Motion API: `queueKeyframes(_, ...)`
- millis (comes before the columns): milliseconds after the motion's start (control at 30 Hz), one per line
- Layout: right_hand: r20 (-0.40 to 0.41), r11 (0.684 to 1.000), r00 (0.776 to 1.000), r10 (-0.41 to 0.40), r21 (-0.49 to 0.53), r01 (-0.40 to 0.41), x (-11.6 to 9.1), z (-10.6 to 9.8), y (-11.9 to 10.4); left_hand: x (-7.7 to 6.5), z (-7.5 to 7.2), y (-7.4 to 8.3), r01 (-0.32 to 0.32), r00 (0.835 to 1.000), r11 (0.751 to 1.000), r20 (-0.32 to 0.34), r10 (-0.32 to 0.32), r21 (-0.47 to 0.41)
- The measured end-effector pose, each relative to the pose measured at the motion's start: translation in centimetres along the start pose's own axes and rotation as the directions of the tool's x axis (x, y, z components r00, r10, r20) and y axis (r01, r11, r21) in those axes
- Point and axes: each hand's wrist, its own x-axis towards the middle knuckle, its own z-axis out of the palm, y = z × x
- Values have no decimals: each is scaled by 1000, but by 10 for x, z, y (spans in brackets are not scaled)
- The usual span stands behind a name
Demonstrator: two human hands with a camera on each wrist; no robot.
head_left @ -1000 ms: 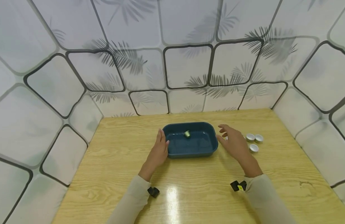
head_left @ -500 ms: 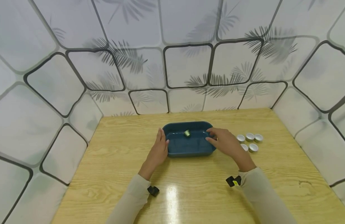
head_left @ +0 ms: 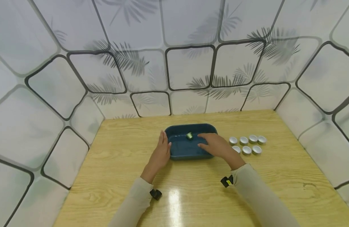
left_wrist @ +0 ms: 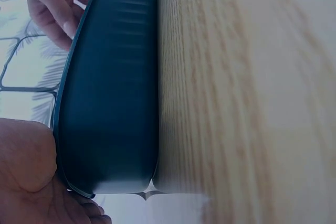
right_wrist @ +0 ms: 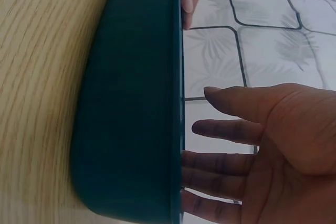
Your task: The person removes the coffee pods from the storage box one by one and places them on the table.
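A dark blue rectangular tray (head_left: 191,155) stands on the table. Inside, toward the back middle, lies one small green-gold coffee capsule (head_left: 189,136). Along the tray's left end, my left hand (head_left: 159,154) rests with its fingers fairly straight; the left wrist view has the tray's outer wall (left_wrist: 113,87) beside the palm. My right hand (head_left: 218,146) reaches over the tray's right end, to the right of the capsule. Thumb and index finger are apart with nothing between them. In the right wrist view the lower fingers (right_wrist: 218,163) extend past the rim.
Several capsules with pale round tops, such as the nearest-right one (head_left: 256,149), stand in two rows right of the tray. The wooden table (head_left: 120,151) meets patterned fabric walls (head_left: 188,69) at the back and sides.
My right hand has moved left, from beside the tray's right end to over its inside. More of the capsules at the right now show. My left hand and the tray have stayed put.
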Motion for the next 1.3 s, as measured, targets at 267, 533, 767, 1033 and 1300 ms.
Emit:
queueKeyframes(267,28,1000,999,24,-19,-23,14,12,-7,-2,1,1,-2,1000,1000,1,2,7)
queueKeyframes(533,42,994,996,78,-76,-75,24,15,-17,-1,1,-1,-2,1000,1000,4,2,4)
queueKeyframes(767,58,989,995,83,-130,-75,35,17,-25,2,-1,0,-4,1000,1000,-7,4,17)
queueKeyframes(1033,83,977,987,141,-173,-125,45,23,-32,2,-3,1,-9,1000,999,-10,10,35)
queueKeyframes(1300,81,969,983,167,-197,-149,54,34,-34,1,-2,0,3,1000,999,0,-3,40)
